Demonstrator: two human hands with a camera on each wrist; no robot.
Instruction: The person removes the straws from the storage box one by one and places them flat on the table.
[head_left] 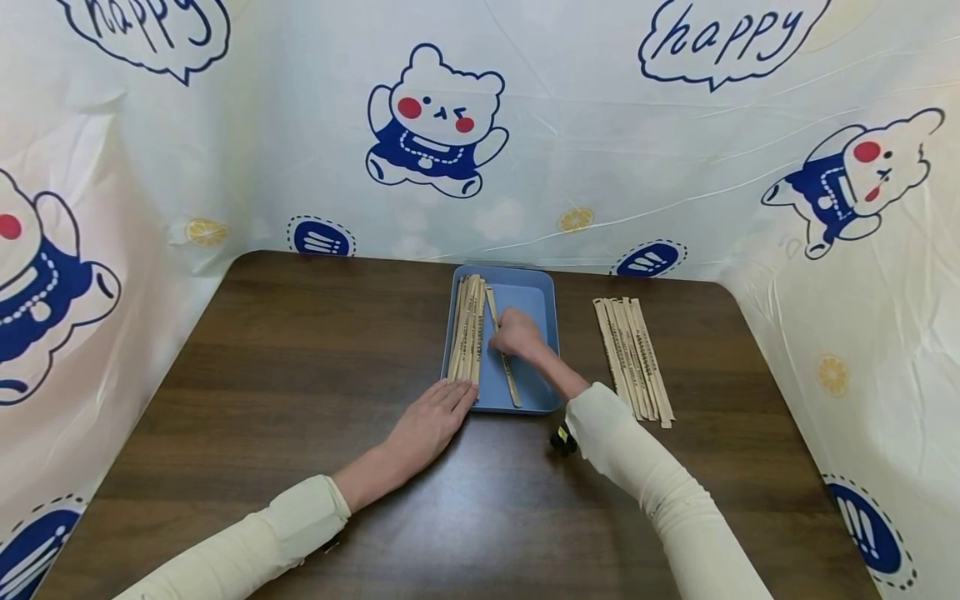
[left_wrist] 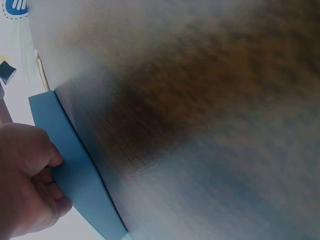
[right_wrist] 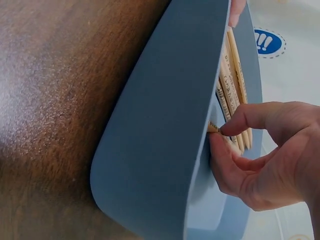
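A shallow blue tray (head_left: 525,296) sits at the far middle of the table. Along its left side lies a row of slim tan wrapped chopsticks (head_left: 467,325) with dark print. My left hand (head_left: 429,421) holds the tray's near left corner, its fingers over the rim by the near ends of that row. In the left wrist view, this hand (left_wrist: 25,182) is against the tray's outer wall (left_wrist: 75,165). Inside the tray, my right hand (head_left: 519,333) pinches a single wrapped chopstick (head_left: 512,387) between thumb and forefinger, slightly tilted beside the row. The right wrist view shows the pinching fingertips (right_wrist: 232,127).
Several more wrapped chopsticks (head_left: 633,358) lie side by side on the brown wooden table (head_left: 300,350), right of the tray. A small black object (head_left: 562,440) shows beside the right sleeve. Printed sheeting (head_left: 315,125) hangs around the table's back and sides.
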